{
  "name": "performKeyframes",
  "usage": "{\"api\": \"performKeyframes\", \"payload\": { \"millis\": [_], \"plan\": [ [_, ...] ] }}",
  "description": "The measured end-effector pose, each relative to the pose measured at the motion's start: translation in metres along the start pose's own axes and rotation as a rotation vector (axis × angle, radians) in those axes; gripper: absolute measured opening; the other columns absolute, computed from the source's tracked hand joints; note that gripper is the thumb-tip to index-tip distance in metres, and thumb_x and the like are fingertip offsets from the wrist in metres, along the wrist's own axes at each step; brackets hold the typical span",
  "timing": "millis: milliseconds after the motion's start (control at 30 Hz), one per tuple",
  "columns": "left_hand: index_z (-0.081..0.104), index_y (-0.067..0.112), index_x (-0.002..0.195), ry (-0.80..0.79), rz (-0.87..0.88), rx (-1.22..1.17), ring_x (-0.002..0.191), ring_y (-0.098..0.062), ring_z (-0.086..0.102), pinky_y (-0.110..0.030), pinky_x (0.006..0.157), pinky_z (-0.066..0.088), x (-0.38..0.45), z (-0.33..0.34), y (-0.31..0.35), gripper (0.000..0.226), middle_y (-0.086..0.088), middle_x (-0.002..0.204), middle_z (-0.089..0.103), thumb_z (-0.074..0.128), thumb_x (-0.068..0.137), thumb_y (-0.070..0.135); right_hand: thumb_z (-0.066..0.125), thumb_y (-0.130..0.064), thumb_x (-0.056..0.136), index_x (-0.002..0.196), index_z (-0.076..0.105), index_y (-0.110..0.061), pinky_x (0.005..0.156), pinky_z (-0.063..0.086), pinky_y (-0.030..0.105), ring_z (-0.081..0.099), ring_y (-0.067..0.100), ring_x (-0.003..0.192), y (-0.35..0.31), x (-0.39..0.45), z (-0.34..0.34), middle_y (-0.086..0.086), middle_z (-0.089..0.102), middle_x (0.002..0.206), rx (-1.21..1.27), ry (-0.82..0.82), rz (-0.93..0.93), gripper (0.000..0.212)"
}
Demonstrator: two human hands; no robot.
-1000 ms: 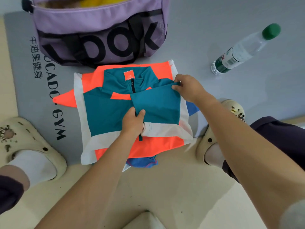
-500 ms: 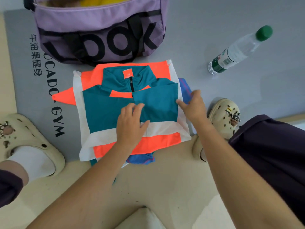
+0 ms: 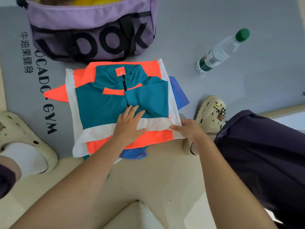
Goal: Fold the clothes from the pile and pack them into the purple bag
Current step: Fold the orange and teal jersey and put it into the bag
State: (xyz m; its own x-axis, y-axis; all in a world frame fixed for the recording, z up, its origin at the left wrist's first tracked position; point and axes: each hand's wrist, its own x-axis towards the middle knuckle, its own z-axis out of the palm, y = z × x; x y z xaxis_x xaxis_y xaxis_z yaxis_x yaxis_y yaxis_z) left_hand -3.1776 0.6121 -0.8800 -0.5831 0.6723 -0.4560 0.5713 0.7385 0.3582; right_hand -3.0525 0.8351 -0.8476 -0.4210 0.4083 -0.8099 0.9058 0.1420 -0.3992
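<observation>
Left hand [image 3: 130, 124] flat on jacket [image 3: 105, 109], right hand [image 3: 189, 129] pinching its hem; lifting carelessly risks folded sleeve slipping open.

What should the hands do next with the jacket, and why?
Probably fold the bottom hem up toward the collar. The left hand lies flat on the jacket, the right hand is at its lower right corner, and the purple bag sits open beyond.

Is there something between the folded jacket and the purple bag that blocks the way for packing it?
Nothing visible does. The jacket lies directly in front of the purple bag, whose top is open. The water bottle stands off to the right, clear of that path.
</observation>
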Motion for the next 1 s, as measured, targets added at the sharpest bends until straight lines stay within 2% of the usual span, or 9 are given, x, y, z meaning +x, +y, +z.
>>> {"api": "performKeyframes", "payload": {
  "millis": [67,133,200,333,433,533,633,800,1000],
  "plan": [
    [0.048,0.026,0.142,0.031,-0.027,-0.066,0.144,-0.025,0.022,-0.039,0.111,0.020,-0.001,-0.009,0.009,0.066,-0.004,0.153,0.034,0.059,0.086,0.058,0.078,-0.036,0.079,0.094,0.074,-0.014,0.059,0.050,0.014,0.065,0.007,0.065,0.002,-0.008,-0.010,-0.003,0.071,0.081,0.141,-0.059,-0.011,0.027],
    [0.071,0.022,0.106,0.180,-0.056,-0.234,0.115,-0.025,0.049,-0.034,0.094,0.033,-0.002,-0.020,0.027,0.045,-0.003,0.115,0.059,0.060,0.080,0.058,0.078,-0.030,0.080,0.104,0.073,-0.009,0.082,0.057,0.031,0.071,0.022,0.089,0.003,-0.015,-0.016,0.009,0.074,0.100,0.341,-0.165,-0.032,0.032],
    [0.069,0.023,0.078,0.152,-0.120,-0.553,0.086,-0.017,0.056,-0.030,0.076,0.042,0.000,-0.031,0.052,0.042,0.004,0.084,0.061,0.056,0.073,0.062,0.074,-0.021,0.083,0.110,0.071,-0.005,0.089,0.056,0.037,0.068,0.030,0.101,-0.001,-0.021,-0.016,0.016,0.072,0.109,0.500,-0.296,-0.060,0.031],
    [0.058,0.024,0.087,-0.078,-0.294,-0.886,0.077,-0.003,0.056,-0.021,0.063,0.039,0.013,-0.035,0.088,0.042,0.012,0.085,0.059,0.070,0.071,0.060,0.064,-0.007,0.090,0.109,0.071,-0.012,0.087,0.055,0.032,0.069,0.023,0.101,-0.023,-0.026,0.009,0.009,0.073,0.106,0.517,-0.433,-0.178,0.021],
    [0.053,0.022,0.083,-0.058,-0.485,-0.957,0.076,-0.011,0.056,-0.024,0.061,0.041,0.025,-0.028,0.084,0.028,0.010,0.082,0.056,0.073,0.079,0.041,0.064,-0.004,0.090,0.106,0.070,-0.008,0.091,0.055,0.036,0.068,0.025,0.096,-0.035,-0.024,0.024,0.013,0.072,0.104,0.457,-0.395,-0.211,0.018],
    [0.056,0.019,0.080,-0.019,-0.480,-0.916,0.078,-0.017,0.054,-0.026,0.063,0.038,0.030,-0.022,0.073,0.017,0.009,0.075,0.055,0.068,0.087,0.030,0.066,-0.020,0.091,0.111,0.070,-0.008,0.091,0.054,0.033,0.068,0.022,0.102,-0.035,-0.017,0.015,0.011,0.072,0.109,0.317,-0.439,-0.175,0.023],
    [0.058,0.019,0.077,-0.034,-0.433,-0.923,0.077,-0.017,0.054,-0.027,0.067,0.040,0.030,-0.022,0.061,0.016,0.006,0.073,0.057,0.066,0.089,0.026,0.061,-0.046,0.090,0.102,0.072,-0.013,0.080,0.053,0.028,0.072,0.013,0.086,-0.048,0.001,-0.001,0.003,0.075,0.099,0.248,-0.240,-0.090,0.036],
    [0.055,0.020,0.069,-0.042,-0.392,-0.984,0.061,-0.011,0.046,-0.021,0.056,0.036,0.024,-0.028,0.037,0.025,0.007,0.063,0.051,0.067,0.090,0.020,0.060,-0.062,0.083,0.082,0.064,-0.011,0.054,0.049,0.023,0.066,0.017,0.063,-0.112,0.055,-0.001,0.004,0.069,0.076,0.302,0.120,-0.051,0.050],
    [0.056,0.020,0.076,-0.085,-0.506,-1.269,0.075,-0.018,0.051,-0.026,0.070,0.039,0.021,-0.041,0.002,0.019,0.001,0.074,0.055,0.062,0.093,0.023,0.063,-0.021,0.084,0.062,0.052,-0.014,0.040,0.040,0.024,0.051,0.020,0.044,-0.150,0.084,0.006,0.006,0.054,0.059,0.131,0.198,-0.068,0.024]
  ]
}}
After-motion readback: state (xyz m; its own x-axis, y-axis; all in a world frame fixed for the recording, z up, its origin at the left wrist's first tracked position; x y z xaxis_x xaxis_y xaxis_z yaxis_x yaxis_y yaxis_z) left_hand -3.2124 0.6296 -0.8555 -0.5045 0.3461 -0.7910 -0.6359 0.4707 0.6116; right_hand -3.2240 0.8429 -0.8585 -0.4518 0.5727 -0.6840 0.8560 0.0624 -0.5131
